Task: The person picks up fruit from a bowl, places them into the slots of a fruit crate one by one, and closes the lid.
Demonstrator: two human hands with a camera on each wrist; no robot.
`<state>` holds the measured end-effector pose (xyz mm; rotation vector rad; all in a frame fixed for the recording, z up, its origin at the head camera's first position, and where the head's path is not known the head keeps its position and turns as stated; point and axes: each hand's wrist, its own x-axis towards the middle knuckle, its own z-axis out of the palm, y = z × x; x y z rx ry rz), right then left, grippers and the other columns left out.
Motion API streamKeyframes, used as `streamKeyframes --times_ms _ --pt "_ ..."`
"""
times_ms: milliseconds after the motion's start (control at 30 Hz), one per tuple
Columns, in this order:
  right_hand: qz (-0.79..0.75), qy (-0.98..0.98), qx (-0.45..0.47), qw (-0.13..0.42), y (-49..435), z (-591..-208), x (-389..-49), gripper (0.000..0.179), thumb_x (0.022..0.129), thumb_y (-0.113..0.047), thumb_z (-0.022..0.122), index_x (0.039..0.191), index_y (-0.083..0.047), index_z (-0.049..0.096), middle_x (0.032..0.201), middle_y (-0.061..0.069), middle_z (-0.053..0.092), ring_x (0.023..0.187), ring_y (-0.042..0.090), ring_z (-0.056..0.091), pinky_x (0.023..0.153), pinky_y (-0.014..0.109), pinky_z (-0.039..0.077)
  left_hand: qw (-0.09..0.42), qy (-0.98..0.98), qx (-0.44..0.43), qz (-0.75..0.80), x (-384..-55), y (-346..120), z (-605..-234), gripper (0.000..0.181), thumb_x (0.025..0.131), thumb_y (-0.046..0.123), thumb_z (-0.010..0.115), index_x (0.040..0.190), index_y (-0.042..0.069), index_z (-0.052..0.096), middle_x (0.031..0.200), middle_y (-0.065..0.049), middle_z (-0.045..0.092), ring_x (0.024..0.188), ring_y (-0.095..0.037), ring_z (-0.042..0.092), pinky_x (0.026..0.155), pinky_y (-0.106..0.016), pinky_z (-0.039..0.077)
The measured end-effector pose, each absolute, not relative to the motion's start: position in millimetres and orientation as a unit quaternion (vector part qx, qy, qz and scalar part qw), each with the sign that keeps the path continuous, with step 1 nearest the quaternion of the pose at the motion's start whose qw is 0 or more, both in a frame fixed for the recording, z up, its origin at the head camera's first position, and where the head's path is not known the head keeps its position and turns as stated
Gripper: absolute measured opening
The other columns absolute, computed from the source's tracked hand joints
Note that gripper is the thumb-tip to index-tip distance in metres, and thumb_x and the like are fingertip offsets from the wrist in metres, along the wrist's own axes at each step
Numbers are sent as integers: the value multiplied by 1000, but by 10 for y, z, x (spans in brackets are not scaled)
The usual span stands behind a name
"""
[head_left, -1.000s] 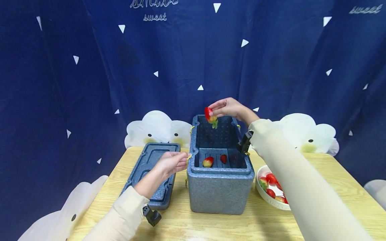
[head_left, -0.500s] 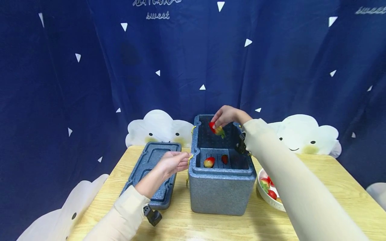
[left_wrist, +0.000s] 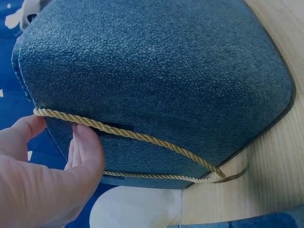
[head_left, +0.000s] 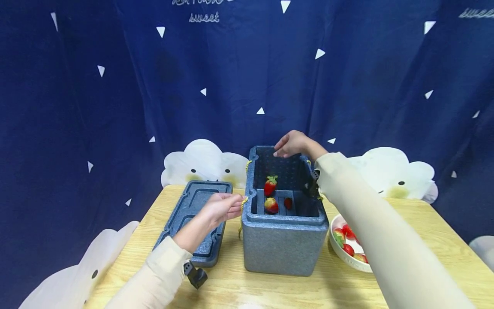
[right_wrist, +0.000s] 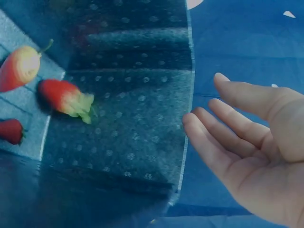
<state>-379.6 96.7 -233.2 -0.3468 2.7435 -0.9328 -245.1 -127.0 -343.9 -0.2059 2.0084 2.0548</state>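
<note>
My right hand (head_left: 292,143) is over the far end of the open blue-grey foam box (head_left: 283,249). Its fingers are apart and hold nothing, as the right wrist view shows. Down in the box a strawberry (head_left: 270,187) with green leaves leans near the far wall. Two more, a red-and-yellow strawberry (head_left: 271,207) and a small dark red strawberry (head_left: 287,203), lie on its floor. At the left wall my left hand (head_left: 221,209) rests its fingertips by the rim. There they touch the yellow twisted rope (left_wrist: 142,136) that hangs along that wall.
The box's lid (head_left: 197,214) lies on the wooden table (head_left: 231,296) to the left. On the right stands a white bowl (head_left: 349,260) with several strawberries, partly hidden by the right sleeve (head_left: 380,223). Behind the table hangs a dark blue curtain (head_left: 247,64).
My right hand lowered a strawberry into the box, let it go and has risen slightly. The red-and-yellow strawberry has turned and shifted a little. The left hand stays put.
</note>
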Motion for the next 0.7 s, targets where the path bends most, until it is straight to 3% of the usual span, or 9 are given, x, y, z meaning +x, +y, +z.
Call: streamKeyframes --times_ms 167,333,500,700 --pt "-331 929 -131 100 1109 -2274 -3721 33 89 -17 68 118 0 65 120 19 67 106 30 65 101 45 51 132 691 -73 707 -2455 -1270 -3446 38 92 11 55 124 -8 56 114 -15 68 88 -10 64 103 -42 50" --pt "-340 926 -143 84 1346 -2268 -3603 35 89 -17 68 119 2 64 118 19 69 97 23 68 98 45 53 133 690 -71 708 -2450 -1271 -3437 39 93 12 55 126 -9 55 118 -17 67 89 -10 65 106 -45 47" --pt "-348 921 -158 75 1643 -2376 -3446 34 88 -16 69 117 3 64 114 19 70 94 20 69 92 40 57 131 690 -72 708 -2447 -1270 -3420 38 92 12 55 124 -8 56 114 -15 68 87 -10 65 106 -45 47" --pt "-337 923 -172 64 1997 -2627 -3237 31 86 -14 70 111 4 67 102 17 74 82 8 67 77 27 60 131 691 -72 707 -2442 -1270 -3433 40 93 13 55 127 -9 53 122 -21 65 90 -11 66 102 -41 51"
